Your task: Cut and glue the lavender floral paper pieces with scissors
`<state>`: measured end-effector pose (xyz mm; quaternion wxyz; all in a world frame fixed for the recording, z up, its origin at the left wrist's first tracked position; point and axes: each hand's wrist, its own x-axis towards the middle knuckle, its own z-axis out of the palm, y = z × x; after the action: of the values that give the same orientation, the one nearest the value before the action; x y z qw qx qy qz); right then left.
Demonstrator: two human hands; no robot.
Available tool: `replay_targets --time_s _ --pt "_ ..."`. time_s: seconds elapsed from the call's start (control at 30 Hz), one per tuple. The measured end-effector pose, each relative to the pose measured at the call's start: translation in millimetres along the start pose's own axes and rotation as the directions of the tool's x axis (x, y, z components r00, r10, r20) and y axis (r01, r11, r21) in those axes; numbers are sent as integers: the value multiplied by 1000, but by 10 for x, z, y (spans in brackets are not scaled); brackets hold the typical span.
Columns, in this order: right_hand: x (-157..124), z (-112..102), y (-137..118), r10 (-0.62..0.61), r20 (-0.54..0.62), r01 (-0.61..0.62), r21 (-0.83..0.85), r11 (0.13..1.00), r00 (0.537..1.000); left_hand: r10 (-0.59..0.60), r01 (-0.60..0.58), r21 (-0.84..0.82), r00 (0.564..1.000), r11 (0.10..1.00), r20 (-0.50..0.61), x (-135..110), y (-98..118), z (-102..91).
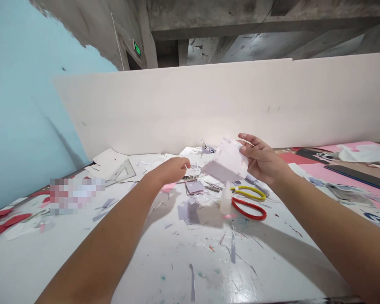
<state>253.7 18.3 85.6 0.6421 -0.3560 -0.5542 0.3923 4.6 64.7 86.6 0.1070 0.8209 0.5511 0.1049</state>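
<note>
White table [139, 270] with scissors [255, 218], scraps [190, 211]

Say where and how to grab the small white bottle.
Grip the bottle around its wider lower body, likely from the left: it appears upright, narrowing toward the top, and the red handle and yellow handle crowd its right.

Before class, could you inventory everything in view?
Folded paper piece: one, pale, centre
Looped scissor handles: two, yellow and red, centre
Narrow plastic bottle: one, translucent white, beside handles
Triangular set square: one, clear, back left
Flat rectangular slab: one, black, far right
Paper sheets: several, pink, red, right
Paper scraps: many, mixed colours, strewn
Smooth table: one, white, below
Upright panel: one, white, behind
Flat wall: one, blue, left
Lit sign: one, green, upper left
Concrete ceiling: one, grey, top
Left hand: one, centre
Right hand: one, fingers on paper piece
</note>
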Motion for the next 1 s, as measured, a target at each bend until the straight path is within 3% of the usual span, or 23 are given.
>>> replay_targets --time_s 0.1,0.27,0.47,0.63,0.9,1.0 --pt "2 22 27 54 -44 -54 10 999 998 122 -129 -65 987 989 -104 -20 33 12" --pt "25 54 83 107 -58 -100 110 989 993 125 -147 -163 982 976 -139 -71 142 34" --pt "25 87 82 149 -39 -136 238 962 988 127 -153 -320 987 935 -102 -103 222 56" --pt "32 82 68 173 -64 -147 290 946 983 111 -141 -345 988 928 -105 -123 214 19" --pt "66 45 72 223 -37 -164 564 810 974 202 -197 -429 979 882 -33 -134 154 -38" --pt "100 10 67 159 -130 -82 465 882 979 204 -196 -501 978 843 -39 -140 146 -60"
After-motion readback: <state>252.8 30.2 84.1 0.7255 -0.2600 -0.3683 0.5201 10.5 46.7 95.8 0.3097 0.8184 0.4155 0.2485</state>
